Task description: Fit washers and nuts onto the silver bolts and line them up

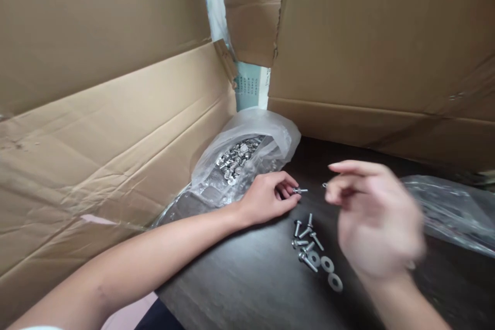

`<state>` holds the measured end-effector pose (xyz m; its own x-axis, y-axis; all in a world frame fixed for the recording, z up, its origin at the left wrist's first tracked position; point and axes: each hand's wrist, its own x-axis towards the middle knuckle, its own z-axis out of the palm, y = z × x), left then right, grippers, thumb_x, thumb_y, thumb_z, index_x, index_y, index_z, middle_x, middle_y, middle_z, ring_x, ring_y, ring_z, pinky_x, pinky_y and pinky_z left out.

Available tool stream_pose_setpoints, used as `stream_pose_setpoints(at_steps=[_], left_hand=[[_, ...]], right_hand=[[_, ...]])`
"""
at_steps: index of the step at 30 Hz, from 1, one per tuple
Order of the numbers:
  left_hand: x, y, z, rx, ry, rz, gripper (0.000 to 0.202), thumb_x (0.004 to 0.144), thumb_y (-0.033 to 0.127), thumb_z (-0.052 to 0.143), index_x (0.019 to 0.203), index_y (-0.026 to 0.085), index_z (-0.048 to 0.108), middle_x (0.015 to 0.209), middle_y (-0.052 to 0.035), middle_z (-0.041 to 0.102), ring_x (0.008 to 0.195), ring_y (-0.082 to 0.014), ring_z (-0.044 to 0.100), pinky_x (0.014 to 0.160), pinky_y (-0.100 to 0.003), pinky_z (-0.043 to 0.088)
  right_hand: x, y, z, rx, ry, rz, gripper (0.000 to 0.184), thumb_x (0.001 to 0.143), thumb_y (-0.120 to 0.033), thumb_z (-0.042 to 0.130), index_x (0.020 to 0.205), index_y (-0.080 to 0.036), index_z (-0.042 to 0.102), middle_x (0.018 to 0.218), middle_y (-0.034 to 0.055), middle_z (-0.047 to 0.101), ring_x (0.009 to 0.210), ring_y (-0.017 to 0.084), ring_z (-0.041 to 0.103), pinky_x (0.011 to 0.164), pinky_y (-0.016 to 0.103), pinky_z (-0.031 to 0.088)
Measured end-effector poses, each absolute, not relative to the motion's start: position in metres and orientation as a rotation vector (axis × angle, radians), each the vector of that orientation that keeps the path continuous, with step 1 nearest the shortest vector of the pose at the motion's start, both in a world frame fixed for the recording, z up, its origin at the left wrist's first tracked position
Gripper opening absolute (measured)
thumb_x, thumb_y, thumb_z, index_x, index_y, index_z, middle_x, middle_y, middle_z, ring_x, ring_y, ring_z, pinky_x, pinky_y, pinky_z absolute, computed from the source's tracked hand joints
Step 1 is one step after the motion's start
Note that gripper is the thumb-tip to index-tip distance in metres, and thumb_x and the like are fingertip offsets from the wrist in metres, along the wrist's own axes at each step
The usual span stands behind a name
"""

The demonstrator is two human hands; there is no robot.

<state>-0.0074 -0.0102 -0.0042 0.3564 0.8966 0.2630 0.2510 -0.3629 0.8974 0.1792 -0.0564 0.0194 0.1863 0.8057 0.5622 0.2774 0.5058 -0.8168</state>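
Head view shows cardboard walls around a dark table, a plastic bag of fasteners at the back, the blurred right hand with its grip unclear, the left hand beside the bag pinching one bolt, then loose bolts and washers between the hands.

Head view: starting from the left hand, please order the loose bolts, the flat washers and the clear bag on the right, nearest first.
1. Loose bolts: just below and right of the left hand, which pinches a single bolt.
2. Flat washers: past the loose bolts, lower right.
3. Clear bag: far right side of the table.
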Motion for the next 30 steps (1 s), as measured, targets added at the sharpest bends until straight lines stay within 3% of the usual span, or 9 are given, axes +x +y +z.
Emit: stream_pose_setpoints(at_steps=[4, 9, 17, 24, 30], left_hand=[[-0.005, -0.009, -0.003, 1.823, 1.030, 1.036, 0.015, 0.080, 0.019, 0.073, 0.094, 0.015, 0.070, 0.079, -0.0028, 0.073, 0.070, -0.0144, 0.068, 0.064, -0.024, 0.057], [-0.005, -0.009, -0.002, 1.837, 0.999, 1.040, 0.015, 0.078, 0.013, 0.069, 0.093, 0.015, 0.070, 0.079, -0.0014, 0.071, 0.068, -0.0129, 0.066, 0.066, -0.024, 0.057], [-0.005, -0.008, -0.001, 1.841, 0.994, 1.063, 0.012, 0.082, 0.014, 0.069, 0.094, 0.015, 0.069, 0.079, -0.0013, 0.071, 0.068, -0.0128, 0.066, 0.067, -0.025, 0.057], [-0.004, -0.007, -0.003, 1.855, 0.983, 1.066, 0.015, 0.088, 0.020, 0.070, 0.102, 0.016, 0.069, 0.087, -0.0034, 0.073, 0.076, -0.0142, 0.070, 0.069, -0.025, 0.059], [-0.004, -0.006, -0.005, 1.773, 0.989, 1.018, 0.015, 0.088, 0.022, 0.071, 0.102, 0.017, 0.068, 0.090, -0.0039, 0.075, 0.080, -0.0156, 0.072, 0.073, -0.027, 0.060]], right_hand=[[0.150, -0.023, 0.004, -1.224, -1.304, 0.546, 0.011, 0.085, -0.027, 0.060, 0.090, -0.021, 0.066, 0.071, 0.0016, 0.061, 0.063, 0.018, 0.058, 0.056, 0.030, 0.045], [0.158, -0.026, -0.011, -1.300, -1.468, 0.737, 0.010, 0.084, -0.029, 0.058, 0.082, -0.021, 0.064, 0.067, 0.0006, 0.063, 0.059, 0.017, 0.057, 0.056, 0.029, 0.045], [0.155, -0.025, -0.002, -1.375, -1.648, 0.744, 0.030, 0.095, -0.032, 0.047, 0.067, -0.022, 0.054, 0.057, -0.0021, 0.054, 0.055, 0.015, 0.051, 0.054, 0.027, 0.035], [0.157, -0.026, -0.005, -1.376, -1.659, 0.711, 0.031, 0.100, -0.035, 0.042, 0.073, -0.022, 0.052, 0.064, -0.0016, 0.056, 0.060, 0.016, 0.052, 0.059, 0.028, 0.036], [0.158, -0.025, -0.007, -1.307, -1.649, 0.661, 0.012, 0.093, -0.023, 0.047, 0.086, -0.022, 0.057, 0.079, 0.0016, 0.062, 0.073, 0.019, 0.058, 0.068, 0.030, 0.043]])
